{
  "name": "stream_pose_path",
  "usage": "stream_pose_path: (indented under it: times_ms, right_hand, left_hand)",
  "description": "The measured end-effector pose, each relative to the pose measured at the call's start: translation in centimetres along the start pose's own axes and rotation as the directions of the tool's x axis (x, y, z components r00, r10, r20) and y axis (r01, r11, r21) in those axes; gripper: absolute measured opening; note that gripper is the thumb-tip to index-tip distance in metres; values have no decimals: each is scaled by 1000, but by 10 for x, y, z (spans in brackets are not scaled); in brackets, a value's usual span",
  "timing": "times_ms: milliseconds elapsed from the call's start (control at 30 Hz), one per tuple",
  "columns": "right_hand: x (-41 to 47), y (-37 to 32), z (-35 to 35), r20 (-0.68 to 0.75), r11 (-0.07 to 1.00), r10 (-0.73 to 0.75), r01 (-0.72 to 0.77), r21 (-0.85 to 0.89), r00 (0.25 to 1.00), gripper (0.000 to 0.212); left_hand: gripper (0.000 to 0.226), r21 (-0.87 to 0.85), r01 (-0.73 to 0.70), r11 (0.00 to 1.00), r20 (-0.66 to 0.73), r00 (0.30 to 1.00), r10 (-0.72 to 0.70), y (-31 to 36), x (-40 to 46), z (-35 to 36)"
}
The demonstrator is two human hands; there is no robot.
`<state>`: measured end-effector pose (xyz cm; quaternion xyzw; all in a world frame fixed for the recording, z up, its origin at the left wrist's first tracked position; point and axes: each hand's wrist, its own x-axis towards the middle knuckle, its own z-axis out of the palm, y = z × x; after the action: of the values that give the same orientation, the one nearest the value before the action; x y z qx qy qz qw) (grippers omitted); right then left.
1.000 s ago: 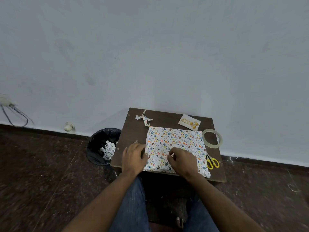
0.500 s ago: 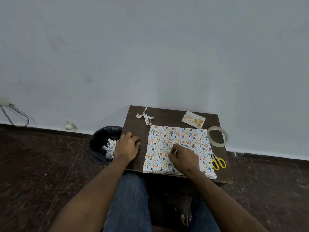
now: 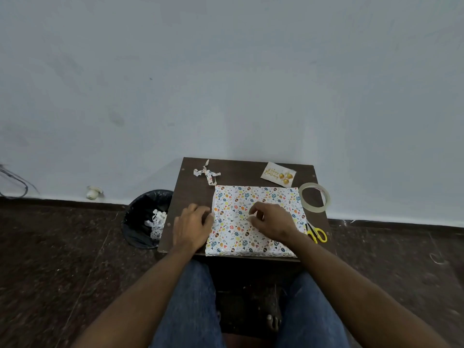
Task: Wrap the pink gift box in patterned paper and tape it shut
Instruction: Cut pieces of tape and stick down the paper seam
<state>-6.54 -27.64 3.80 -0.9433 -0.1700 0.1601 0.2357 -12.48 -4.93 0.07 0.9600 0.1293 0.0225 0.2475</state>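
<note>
Left hand (image 3: 192, 227) back beside paper (image 3: 253, 219)

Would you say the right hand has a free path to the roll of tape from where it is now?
Probably yes. The right hand rests on the patterned paper, and the tape roll lies on the table's right edge, with only flat paper and bare table between them.

The wrapped box (image 3: 253, 219) lies centre-right on the tabletop (image 3: 190, 187), tape roll (image 3: 314, 197) and scissors (image 3: 315, 232) along its right edge.
</note>
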Motion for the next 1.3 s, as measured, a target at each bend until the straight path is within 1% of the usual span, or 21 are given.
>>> stream_pose_path:
  times_ms: [67, 100, 133, 233, 300, 367, 433, 500, 600, 633, 700, 767, 833, 900, 1000, 1033, 1067, 1100, 1167, 1200, 1300]
  right_hand:
    - [7, 9, -15, -102, 992, -63, 51, -115, 993, 29]
    - [12, 14, -21, -123, 983, -88, 66, -172, 988, 35]
    - [18, 19, -26, -109, 969, -100, 72, -235, 989, 42]
    - [36, 33, -34, 34, 921, -52, 61, -385, 998, 66]
    - [44, 42, -34, 91, 916, -12, 47, -399, 996, 76]
    - [49, 44, -35, 137, 924, 18, 36, -381, 990, 79]
    - [52, 42, -38, 168, 930, 44, 21, -367, 985, 80]
    - [55, 40, -40, 170, 931, 56, 10, -365, 984, 83]
    - [58, 38, -39, 163, 937, 72, -10, -350, 984, 86]
    - [57, 38, -39, 163, 941, 77, -17, -337, 984, 85]
    - [56, 37, -38, 165, 951, 82, -28, -307, 983, 82]
    - [54, 36, -37, 164, 959, 85, -36, -282, 983, 80]
    - [52, 36, -37, 162, 962, 86, -39, -270, 983, 79]
    - [50, 36, -36, 158, 964, 88, -44, -263, 983, 77]
    - [49, 36, -34, 152, 968, 97, -58, -246, 983, 76]
    - [49, 36, -33, 151, 969, 99, -61, -240, 984, 76]
    - [50, 36, -33, 150, 969, 99, -62, -238, 984, 76]
    - [50, 36, -33, 150, 969, 102, -64, -238, 983, 76]
    - [52, 37, -32, 148, 969, 111, -74, -234, 983, 76]
    - [52, 37, -32, 148, 970, 114, -78, -231, 982, 77]
    - [53, 38, -32, 143, 972, 117, -84, -218, 983, 76]
  left_hand:
    - [36, -46, 66, 997, 95, 994, -62, 11, -7, 1]
    - [39, -65, 111, 992, 139, 985, -101, 15, -9, 2]
    - [41, -72, 148, 986, 179, 975, -133, 20, -10, 2]
    - [45, -118, 222, 968, 239, 952, -189, 27, -9, 4]
    - [48, -145, 290, 946, 260, 934, -246, 28, -7, 4]
    - [52, -100, 334, 937, 283, 913, -295, 28, -6, 6]
    - [50, -87, 380, 921, 317, 887, -336, 30, -8, 7]
    - [42, -178, 436, 882, 347, 867, -358, 30, -8, 6]
    - [37, -422, 553, 718, 418, 822, -388, 22, -3, 7]
    - [33, -452, 566, 690, 425, 816, -392, 19, -3, 6]
    - [28, -464, 571, 678, 417, 815, -402, 16, -2, 6]
    - [30, -468, 560, 684, 400, 824, -401, 14, -2, 10]
    - [35, -439, 534, 723, 365, 841, -400, 14, -2, 13]
    - [33, -413, 500, 761, 273, 865, -421, 15, -1, 14]
    - [18, -340, 447, 828, 82, 891, -447, 15, 2, 3]
    - [11, -266, 409, 873, 12, 907, -421, 12, 3, -1]
    - [12, -194, 353, 915, -38, 930, -366, 7, 6, -4]
    - [20, -122, 288, 950, -58, 953, -296, -1, 11, -5]
    - [34, 2, 172, 985, 12, 985, -172, -16, 23, -8]
    - [36, 44, 126, 991, 67, 989, -128, -22, 30, -8]
    - [25, 73, -2, 997, 170, 985, -10, -33, 43, -13]
